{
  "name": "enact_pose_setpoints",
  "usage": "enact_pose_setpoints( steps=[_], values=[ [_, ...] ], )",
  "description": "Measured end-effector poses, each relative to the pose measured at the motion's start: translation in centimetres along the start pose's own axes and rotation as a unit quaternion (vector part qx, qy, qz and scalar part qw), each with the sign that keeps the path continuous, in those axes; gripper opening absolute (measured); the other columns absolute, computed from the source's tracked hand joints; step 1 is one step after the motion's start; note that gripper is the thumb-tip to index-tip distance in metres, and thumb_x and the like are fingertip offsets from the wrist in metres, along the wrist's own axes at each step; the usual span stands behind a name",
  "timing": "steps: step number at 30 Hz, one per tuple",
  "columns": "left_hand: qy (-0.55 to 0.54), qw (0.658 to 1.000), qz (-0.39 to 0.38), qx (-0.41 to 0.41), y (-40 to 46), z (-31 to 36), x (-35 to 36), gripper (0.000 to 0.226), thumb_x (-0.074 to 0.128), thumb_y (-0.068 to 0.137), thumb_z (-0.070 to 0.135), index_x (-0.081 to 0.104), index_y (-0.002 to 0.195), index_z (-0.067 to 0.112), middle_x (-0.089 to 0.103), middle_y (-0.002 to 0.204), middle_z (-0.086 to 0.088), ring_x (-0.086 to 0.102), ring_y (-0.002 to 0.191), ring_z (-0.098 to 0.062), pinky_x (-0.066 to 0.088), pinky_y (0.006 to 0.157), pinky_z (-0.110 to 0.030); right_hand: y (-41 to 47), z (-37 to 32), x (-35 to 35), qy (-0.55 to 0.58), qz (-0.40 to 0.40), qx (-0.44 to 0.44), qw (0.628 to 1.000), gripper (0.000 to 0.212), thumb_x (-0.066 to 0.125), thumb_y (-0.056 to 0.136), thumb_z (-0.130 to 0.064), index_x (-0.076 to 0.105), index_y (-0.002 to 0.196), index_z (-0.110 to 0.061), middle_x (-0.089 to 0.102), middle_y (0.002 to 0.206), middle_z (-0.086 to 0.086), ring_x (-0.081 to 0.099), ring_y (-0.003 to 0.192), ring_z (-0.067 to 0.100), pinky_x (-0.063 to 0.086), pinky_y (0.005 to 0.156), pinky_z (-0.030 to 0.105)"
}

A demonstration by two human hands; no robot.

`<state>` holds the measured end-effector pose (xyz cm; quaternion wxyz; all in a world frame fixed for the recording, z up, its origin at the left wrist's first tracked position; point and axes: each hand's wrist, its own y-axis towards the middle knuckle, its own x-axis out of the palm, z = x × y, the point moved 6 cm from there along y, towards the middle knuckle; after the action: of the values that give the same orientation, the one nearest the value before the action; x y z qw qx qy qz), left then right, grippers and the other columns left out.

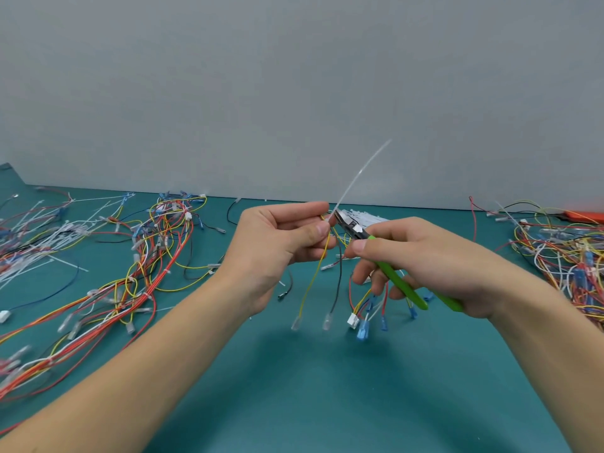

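My left hand (281, 243) pinches a small wire bundle (330, 276) above the green mat; yellow, black, red and blue wires hang down from it with clear and blue terminals at their ends. A white cable tie tail (356, 178) sticks up and to the right from the bundle. My right hand (434, 259) grips green-handled cutters (398, 282), whose metal jaws (344, 220) sit at the base of the tie tail, right beside my left fingertips.
Tied wire harnesses (137, 273) lie spread over the left of the green mat (310, 387). Loose white cable ties (29, 256) lie at the far left. A tangle of loose wires (562, 256) fills the right edge. More white ties (366, 219) lie behind my hands. A grey wall stands behind.
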<state>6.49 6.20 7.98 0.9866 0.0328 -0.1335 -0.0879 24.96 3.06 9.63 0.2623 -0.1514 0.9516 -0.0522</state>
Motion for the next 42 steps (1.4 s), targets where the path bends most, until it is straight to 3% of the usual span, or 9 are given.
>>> enact_pose_setpoints(
  steps=[8,15,20,25,39,42],
  values=[
    [0.009,0.999,-0.005,-0.031,0.1,-0.2,-0.3,0.022,0.078,0.086,0.002,0.076,0.107,0.005,0.079,0.102,-0.018,0.074,0.073,-0.021,0.059,0.066,-0.026,0.1,0.5,-0.2,-0.054,-0.003,-0.017,0.998,0.016,0.063,0.098,-0.048,0.071,0.095,-0.035,0.079,0.095,-0.006,0.072,0.079,0.010,0.054,0.075,0.036],
    [0.028,0.999,-0.019,-0.041,0.1,-0.3,-0.4,0.017,0.079,0.086,0.004,0.079,0.101,0.010,0.077,0.103,-0.024,0.073,0.075,-0.022,0.059,0.067,-0.026,0.2,0.8,0.0,-0.017,-0.015,0.010,1.000,0.026,0.066,0.096,-0.048,0.073,0.103,-0.023,0.079,0.096,-0.002,0.071,0.076,0.010,0.051,0.074,0.035],
    [0.037,0.998,-0.014,-0.041,0.0,-0.2,-0.4,0.016,0.079,0.086,0.003,0.078,0.101,0.009,0.077,0.102,-0.024,0.074,0.073,-0.023,0.060,0.067,-0.027,0.1,1.0,0.2,0.041,-0.049,0.024,0.998,0.019,0.066,0.097,-0.044,0.076,0.102,-0.028,0.079,0.101,0.005,0.070,0.078,0.014,0.050,0.075,0.037],
    [0.039,0.998,-0.016,-0.042,0.0,-0.2,-0.3,0.015,0.079,0.086,0.003,0.078,0.100,0.008,0.077,0.093,-0.022,0.074,0.071,-0.021,0.059,0.064,-0.027,0.0,0.8,0.4,0.090,-0.093,0.020,0.991,0.035,0.066,0.085,-0.052,0.076,0.105,-0.025,0.078,0.109,0.011,0.071,0.086,0.021,0.052,0.076,0.039],
    [0.074,0.997,-0.017,-0.023,-0.2,-0.4,0.0,0.022,0.078,0.086,0.000,0.075,0.106,0.006,0.075,0.094,-0.027,0.072,0.067,-0.022,0.059,0.061,-0.027,-0.1,1.0,0.1,0.043,-0.077,0.035,0.996,0.029,0.065,0.084,-0.053,0.077,0.100,-0.031,0.079,0.104,0.006,0.070,0.079,0.015,0.051,0.069,0.031],
    [0.067,0.997,-0.015,-0.031,-0.1,-0.4,-0.2,0.024,0.079,0.085,-0.001,0.074,0.107,0.006,0.076,0.093,-0.025,0.072,0.066,-0.023,0.059,0.061,-0.027,0.0,0.9,0.1,0.026,-0.062,0.032,0.997,0.022,0.068,0.092,-0.047,0.077,0.101,-0.029,0.079,0.101,0.006,0.068,0.074,0.013,0.048,0.067,0.032]
  ],
)
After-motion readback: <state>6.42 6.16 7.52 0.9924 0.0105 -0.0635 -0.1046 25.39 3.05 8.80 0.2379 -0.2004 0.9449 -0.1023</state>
